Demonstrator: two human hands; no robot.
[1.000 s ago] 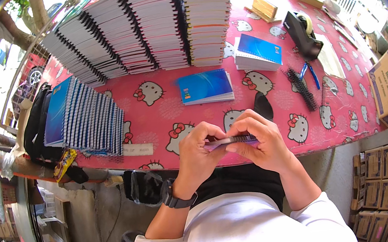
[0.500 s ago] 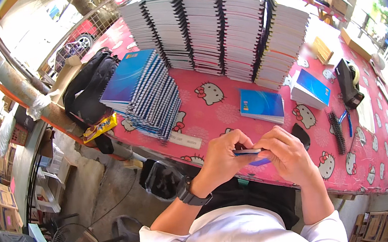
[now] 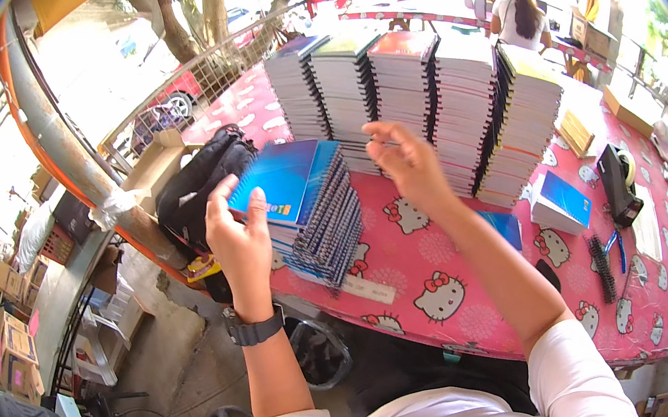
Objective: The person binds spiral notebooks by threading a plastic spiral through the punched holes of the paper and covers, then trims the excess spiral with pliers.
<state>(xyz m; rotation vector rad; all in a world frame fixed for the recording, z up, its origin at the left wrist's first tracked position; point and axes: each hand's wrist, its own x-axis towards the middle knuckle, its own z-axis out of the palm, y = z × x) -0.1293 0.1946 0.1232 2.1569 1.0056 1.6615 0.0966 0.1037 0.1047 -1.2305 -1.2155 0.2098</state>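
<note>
My left hand point(image 3: 238, 234) grips the near left corner of a blue spiral notebook point(image 3: 275, 178), its thumb on the cover. That notebook lies over a stack of spiral-bound notebooks point(image 3: 324, 231) on the left of the table; whether it rests fully on the stack I cannot tell. My right hand point(image 3: 405, 161) is raised in the air right of the stack, fingers apart and holding nothing. Beneath my right forearm, a blue notebook point(image 3: 504, 228) lies partly hidden. Farther right sits a small pile of blue-covered pads point(image 3: 562, 199).
Tall stacks of black-coil books point(image 3: 407, 89) stand at the back of the pink-covered table point(image 3: 483, 315). A black bag point(image 3: 204, 183) lies at the left edge. To the right are a tape dispenser point(image 3: 622, 187), a loose black coil point(image 3: 602, 270) and blue-handled pliers point(image 3: 616, 247).
Both hands have parted and moved up from the table's front edge, the left to the blue notebook stack, the right toward the tall stacks. The small piece they held is no longer visible.
</note>
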